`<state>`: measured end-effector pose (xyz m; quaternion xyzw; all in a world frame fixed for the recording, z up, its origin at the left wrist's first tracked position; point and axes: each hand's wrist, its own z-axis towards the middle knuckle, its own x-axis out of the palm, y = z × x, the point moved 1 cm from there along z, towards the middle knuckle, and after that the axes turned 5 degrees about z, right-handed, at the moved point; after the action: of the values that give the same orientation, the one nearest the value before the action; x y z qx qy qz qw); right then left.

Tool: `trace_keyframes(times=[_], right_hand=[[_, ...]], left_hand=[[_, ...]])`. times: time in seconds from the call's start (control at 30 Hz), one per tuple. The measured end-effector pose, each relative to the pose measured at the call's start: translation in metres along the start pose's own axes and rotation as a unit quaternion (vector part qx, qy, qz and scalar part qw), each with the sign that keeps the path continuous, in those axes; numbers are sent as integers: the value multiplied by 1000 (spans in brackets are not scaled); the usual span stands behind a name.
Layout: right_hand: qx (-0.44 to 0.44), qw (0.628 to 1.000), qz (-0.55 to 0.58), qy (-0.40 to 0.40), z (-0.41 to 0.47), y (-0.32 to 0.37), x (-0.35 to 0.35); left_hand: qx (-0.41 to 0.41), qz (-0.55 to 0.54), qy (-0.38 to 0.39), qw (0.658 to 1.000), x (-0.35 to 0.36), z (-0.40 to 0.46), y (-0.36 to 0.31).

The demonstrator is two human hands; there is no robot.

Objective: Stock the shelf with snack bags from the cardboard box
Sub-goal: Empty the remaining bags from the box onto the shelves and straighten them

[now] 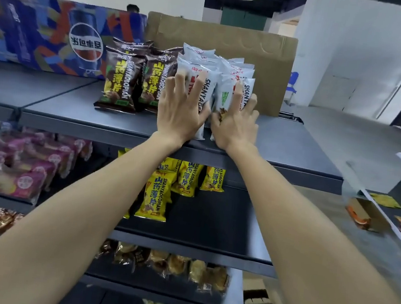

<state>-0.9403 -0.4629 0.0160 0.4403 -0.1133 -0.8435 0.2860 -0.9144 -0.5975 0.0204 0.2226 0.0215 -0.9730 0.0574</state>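
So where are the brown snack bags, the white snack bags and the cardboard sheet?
brown snack bags (121, 80): head view, front of the left bag.
white snack bags (210, 91): head view, face between the hands.
cardboard sheet (270, 59): head view, bare right part.

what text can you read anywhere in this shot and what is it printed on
"SHANYAOBOPIAN": dark brown snack bags on the top shelf, beside yellow Chinese characters.
"SHANYAOBOPIAN", partly covered: white snack bags under the left hand and right hand.
"SHANYAOBOPIAN": yellow snack bags on the shelf below.
Upside-down white Chinese characters: blue printed drinks carton.
Pink packets: print too blurred to read.
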Motion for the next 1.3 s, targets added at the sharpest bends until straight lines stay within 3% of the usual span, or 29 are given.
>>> trace_keyframes(times=[0.33, 0.83, 1.17, 1.3], right_hand=[[-1, 1000, -3, -17, -17, 7, -10], [43, 993, -111, 0, -101, 24, -58], [106, 967, -191, 128, -195, -5, -128], [144, 957, -211, 136, -220, -29, -162]], left_hand=[[-14, -36, 58, 998, -25, -19, 3], [69, -41, 139, 987, -98, -56, 25], [170, -96, 237, 952, -145, -107, -51], [230, -104, 252, 934, -154, -121, -81]])
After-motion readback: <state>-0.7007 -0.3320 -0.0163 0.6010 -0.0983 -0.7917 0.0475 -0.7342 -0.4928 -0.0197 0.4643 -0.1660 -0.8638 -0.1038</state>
